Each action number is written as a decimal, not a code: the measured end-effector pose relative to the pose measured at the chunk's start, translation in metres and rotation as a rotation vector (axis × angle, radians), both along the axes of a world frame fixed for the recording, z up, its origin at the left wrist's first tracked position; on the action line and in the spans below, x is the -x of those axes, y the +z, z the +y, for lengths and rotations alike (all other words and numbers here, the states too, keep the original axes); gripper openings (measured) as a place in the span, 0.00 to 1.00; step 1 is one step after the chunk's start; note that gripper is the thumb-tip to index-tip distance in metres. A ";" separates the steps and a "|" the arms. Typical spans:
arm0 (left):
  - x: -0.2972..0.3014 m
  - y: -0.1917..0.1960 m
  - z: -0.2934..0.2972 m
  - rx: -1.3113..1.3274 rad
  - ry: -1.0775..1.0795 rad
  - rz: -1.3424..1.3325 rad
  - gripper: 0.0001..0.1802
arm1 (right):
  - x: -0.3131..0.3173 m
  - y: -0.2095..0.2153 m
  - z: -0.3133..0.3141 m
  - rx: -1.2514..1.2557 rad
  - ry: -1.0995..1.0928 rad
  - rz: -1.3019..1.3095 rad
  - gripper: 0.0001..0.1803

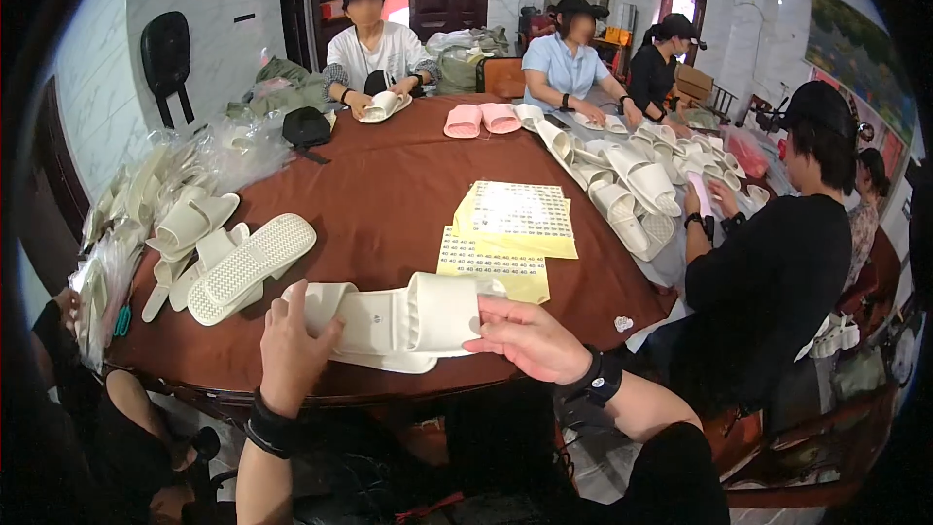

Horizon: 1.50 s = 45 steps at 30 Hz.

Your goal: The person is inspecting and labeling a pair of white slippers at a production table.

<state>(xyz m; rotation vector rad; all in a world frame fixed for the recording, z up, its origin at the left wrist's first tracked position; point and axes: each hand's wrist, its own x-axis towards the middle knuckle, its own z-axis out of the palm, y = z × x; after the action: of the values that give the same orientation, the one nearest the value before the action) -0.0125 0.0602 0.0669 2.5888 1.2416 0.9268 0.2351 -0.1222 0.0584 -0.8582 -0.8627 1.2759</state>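
A pair of cream slide slippers [442, 316] lies nested head to tail at the table's near edge, soles overlapping. My left hand [294, 350] is closed around the strap end on the left, with thumb and fingers curved over it. At the other end, my right hand [530, 338] grips the second slipper beside its wide strap, thumb on top. A small dark mark shows on the insole between the straps. Just beyond the slippers are two overlapping yellow sticker sheets [530, 282] with rows of white labels.
Loose cream slippers [255, 267] lie at the left, beside slippers in clear bags [107, 277]. A long pile of slippers [641, 180] covers the right side. Pink slippers [482, 121] and a black cap [306, 126] sit farther back. Several people work around the brown-covered table [379, 199].
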 end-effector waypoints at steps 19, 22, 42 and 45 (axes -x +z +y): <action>-0.004 -0.014 -0.021 -0.277 0.044 0.086 0.25 | 0.062 -0.014 0.059 -0.159 0.028 -0.146 0.25; -0.002 -0.016 -0.020 -0.276 0.041 0.069 0.26 | 0.057 -0.011 0.054 -0.141 0.052 -0.216 0.25; 0.007 -0.032 -0.025 -0.263 -0.063 -0.026 0.27 | 0.016 -0.027 0.038 -0.183 -0.131 -0.755 0.35; 0.010 -0.033 -0.024 -0.268 -0.106 -0.055 0.27 | 0.017 -0.022 0.038 -0.177 -0.081 -0.839 0.36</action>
<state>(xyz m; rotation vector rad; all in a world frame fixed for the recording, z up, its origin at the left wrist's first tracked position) -0.0223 0.0358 0.0334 2.7742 1.0167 1.2077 0.2182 -0.0845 0.0361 -1.2912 -1.5498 0.7263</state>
